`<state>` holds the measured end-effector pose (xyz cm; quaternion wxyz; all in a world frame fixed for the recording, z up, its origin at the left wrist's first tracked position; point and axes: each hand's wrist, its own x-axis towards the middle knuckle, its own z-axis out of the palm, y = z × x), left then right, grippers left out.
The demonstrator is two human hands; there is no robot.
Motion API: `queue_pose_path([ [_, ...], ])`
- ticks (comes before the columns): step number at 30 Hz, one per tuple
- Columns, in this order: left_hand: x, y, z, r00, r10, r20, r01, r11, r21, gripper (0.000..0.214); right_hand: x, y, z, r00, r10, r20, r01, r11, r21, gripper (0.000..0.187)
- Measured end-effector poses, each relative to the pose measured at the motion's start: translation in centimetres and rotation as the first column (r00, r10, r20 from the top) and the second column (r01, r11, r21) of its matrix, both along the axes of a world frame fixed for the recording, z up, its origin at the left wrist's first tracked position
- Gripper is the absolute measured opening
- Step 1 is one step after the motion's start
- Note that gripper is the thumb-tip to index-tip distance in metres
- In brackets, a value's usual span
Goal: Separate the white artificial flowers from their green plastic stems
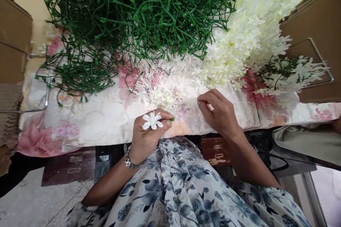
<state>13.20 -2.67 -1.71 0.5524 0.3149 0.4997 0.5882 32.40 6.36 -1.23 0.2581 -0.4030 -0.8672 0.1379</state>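
My left hand (145, 140) is closed in a pinch on a green plastic stem, whose tip (172, 118) shows between thumb and forefinger. A white artificial flower (152, 120) on that stem rests over the back of the fingers. To the right, above the cloth's front edge, my right hand (220, 115) has thumb and forefinger pressed together; anything between them is too small to make out. Several loose pale blossoms (162, 98) lie on the cloth just beyond my hands. Behind them spread thin white thread-like flower centres (149, 74).
A big heap of green stems (138, 10) stands at the back, with a smaller pile (80, 72) at left. Cream blossoms (247, 28) are heaped at back right, beside flowered sprays (298, 74). Cardboard boxes (13, 35) flank both sides. Floral cloth (101, 117) covers the table.
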Motion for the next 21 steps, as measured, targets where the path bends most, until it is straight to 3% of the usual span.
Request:
queue_pose_path([
  [2, 0.0, 0.0, 0.0, 1.000, -0.001, 0.009, 0.001, 0.999, 0.038, 0.009, -0.3, -0.8, 1.5, 0.995, 0.037, -0.093, -0.041, 0.998, -0.049, 0.009],
  [5, 0.1, -0.1, -0.1, 1.000, -0.009, -0.028, 0.012, 0.996, 0.093, 0.011, -1.2, -2.2, 3.6, 0.963, 0.187, -0.195, -0.210, 0.972, -0.108, 0.014],
  [9, 0.1, -0.1, -0.1, 0.994, -0.007, -0.108, 0.031, 0.974, 0.224, 0.015, -2.5, -3.1, 4.7, 0.912, 0.316, -0.263, -0.363, 0.919, -0.156, 0.014],
  [14, -0.3, -0.1, 0.3, 0.956, 0.015, -0.292, 0.099, 0.923, 0.371, 0.021, -3.0, -3.0, 4.6, 0.915, 0.366, -0.166, -0.389, 0.912, -0.130, 0.011],
  [21, -0.6, -0.1, 0.5, 0.887, 0.045, -0.460, 0.175, 0.889, 0.423, 0.020, -2.9, -3.0, 4.4, 0.921, 0.384, -0.068, -0.388, 0.920, -0.052, 0.013],
])
